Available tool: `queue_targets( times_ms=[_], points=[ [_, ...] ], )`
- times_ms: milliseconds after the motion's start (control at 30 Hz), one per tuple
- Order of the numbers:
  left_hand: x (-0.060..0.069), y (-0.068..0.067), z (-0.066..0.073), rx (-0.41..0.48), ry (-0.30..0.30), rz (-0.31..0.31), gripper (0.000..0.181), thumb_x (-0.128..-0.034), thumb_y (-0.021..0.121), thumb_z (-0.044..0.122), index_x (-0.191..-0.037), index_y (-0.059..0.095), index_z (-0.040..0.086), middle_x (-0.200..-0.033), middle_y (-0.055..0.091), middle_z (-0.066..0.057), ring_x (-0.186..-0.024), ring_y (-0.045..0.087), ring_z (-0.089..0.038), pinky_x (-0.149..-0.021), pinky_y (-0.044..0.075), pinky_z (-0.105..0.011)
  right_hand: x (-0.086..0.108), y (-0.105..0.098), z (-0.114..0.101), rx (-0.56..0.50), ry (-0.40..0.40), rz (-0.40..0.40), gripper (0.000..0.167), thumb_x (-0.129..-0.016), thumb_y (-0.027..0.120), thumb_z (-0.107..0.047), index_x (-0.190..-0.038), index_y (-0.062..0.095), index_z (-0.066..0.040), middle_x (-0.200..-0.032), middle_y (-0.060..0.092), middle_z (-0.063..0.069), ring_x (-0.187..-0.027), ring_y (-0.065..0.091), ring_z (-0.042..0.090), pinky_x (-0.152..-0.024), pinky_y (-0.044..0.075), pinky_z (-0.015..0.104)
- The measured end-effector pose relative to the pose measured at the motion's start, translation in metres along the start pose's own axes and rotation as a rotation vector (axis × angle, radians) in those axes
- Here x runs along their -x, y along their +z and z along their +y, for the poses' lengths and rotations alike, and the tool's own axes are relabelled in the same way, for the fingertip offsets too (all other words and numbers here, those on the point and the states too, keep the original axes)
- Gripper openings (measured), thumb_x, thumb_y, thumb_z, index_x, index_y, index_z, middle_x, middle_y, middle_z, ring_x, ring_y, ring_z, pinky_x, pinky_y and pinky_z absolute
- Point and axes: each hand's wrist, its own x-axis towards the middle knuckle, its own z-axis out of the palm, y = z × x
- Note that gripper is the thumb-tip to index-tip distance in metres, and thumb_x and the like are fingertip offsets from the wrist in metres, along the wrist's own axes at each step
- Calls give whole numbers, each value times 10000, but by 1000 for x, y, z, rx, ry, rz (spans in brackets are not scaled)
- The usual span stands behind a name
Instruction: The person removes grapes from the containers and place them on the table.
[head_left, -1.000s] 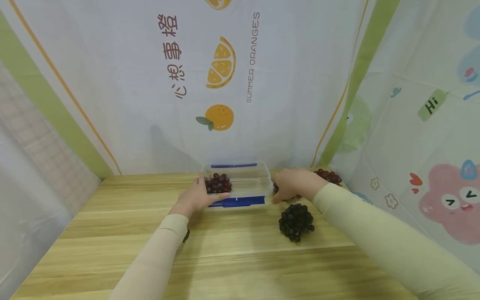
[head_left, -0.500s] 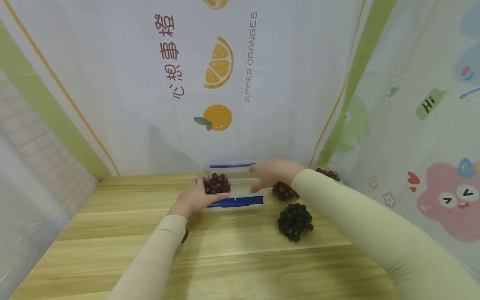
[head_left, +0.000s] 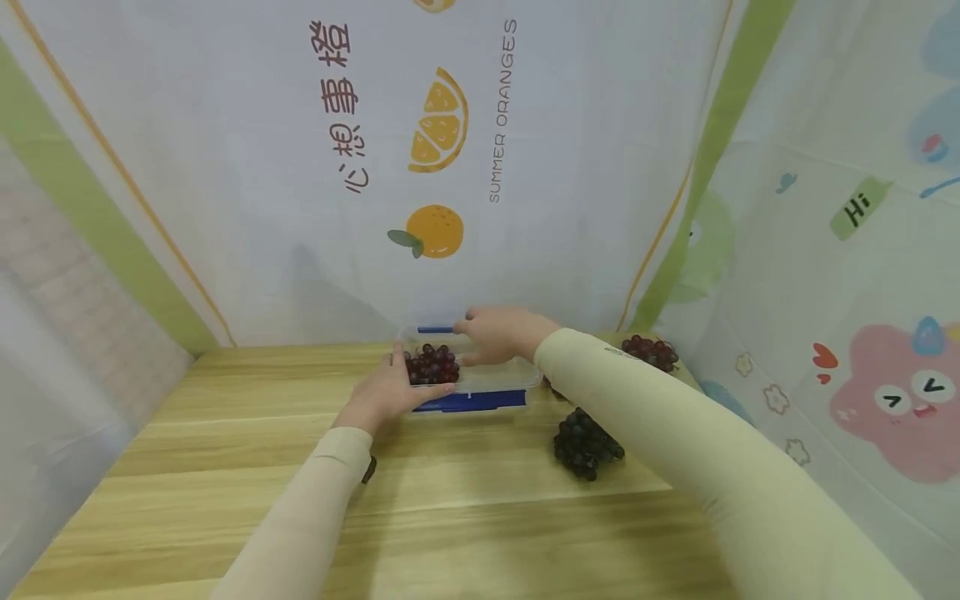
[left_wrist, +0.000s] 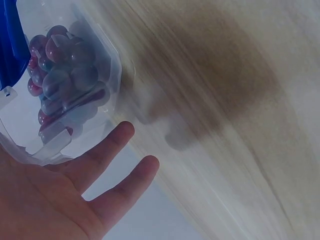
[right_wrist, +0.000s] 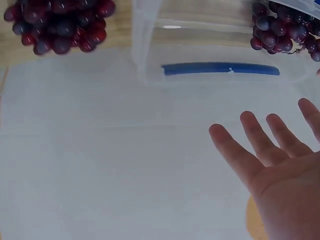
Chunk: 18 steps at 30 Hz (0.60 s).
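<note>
A clear plastic food container (head_left: pixel 480 402) with blue clips stands at the back of the table. One bunch of red grapes (head_left: pixel 432 365) lies in its left end. My left hand (head_left: pixel 386 393) rests against that left end, its thumb along the front rim; the left wrist view shows two straight, spread fingers (left_wrist: pixel 127 192). Over the middle of the container, to the right of those grapes, my right hand (head_left: pixel 501 333) reaches in from the right. Its fingers (right_wrist: pixel 235 152) are spread, and nothing shows between them in the right wrist view.
A black grape bunch (head_left: pixel 585 446) lies on the table (head_left: pixel 465 517) in front of the right sleeve. Another red bunch (right_wrist: pixel 60 25) sits beside the container's right end, mostly hidden by the sleeve in the head view. A further red bunch (head_left: pixel 651 352) lies at the back right.
My right hand has moved left, from the grapes beside the container to over its middle, with its fingers now spread. The left hand has stayed at the container's left end.
</note>
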Motion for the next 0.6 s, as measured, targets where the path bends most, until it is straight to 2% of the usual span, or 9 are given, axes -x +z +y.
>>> queue_targets(
  times_ms=[100,300,433,600],
  points=[
    [0,2,-1,7,2,-1,1527,-723,500,1045,-1700,-138,61,-1761,134,-302,-1525,401,-542,-1135,453,-693,-6,-1,-5,55,-31,4,660,-1091,545,-540,-1643,425,-198,-1662,453,108,-1514,496,286,-1241,434,481],
    [2,1,-1,21,-7,-8,1529,-723,516,1038,-1699,-147,65,-1759,115,-314,-1526,392,-550,-1108,472,-693,-24,3,-12,96,-94,39,620,-1087,595,-472,-1635,444,-222,-1648,464,100,-1496,516,271,-1233,446,453],
    [3,0,0,30,3,-8,1519,-738,518,1028,-1698,-135,48,-1761,101,-315,-1545,358,-549,-1130,449,-698,-39,12,-17,83,-122,61,601,-1075,642,-411,-1627,459,-260,-1656,467,77,-1475,543,271,-1225,458,455],
    [2,0,1,37,19,-9,1511,-747,528,1017,-1698,-124,38,-1767,103,-302,-1554,356,-533,-1150,437,-693,-51,28,-22,39,-158,49,605,-1069,676,-271,-1628,452,-325,-1687,440,27,-1474,546,283,-1207,479,456]
  ],
)
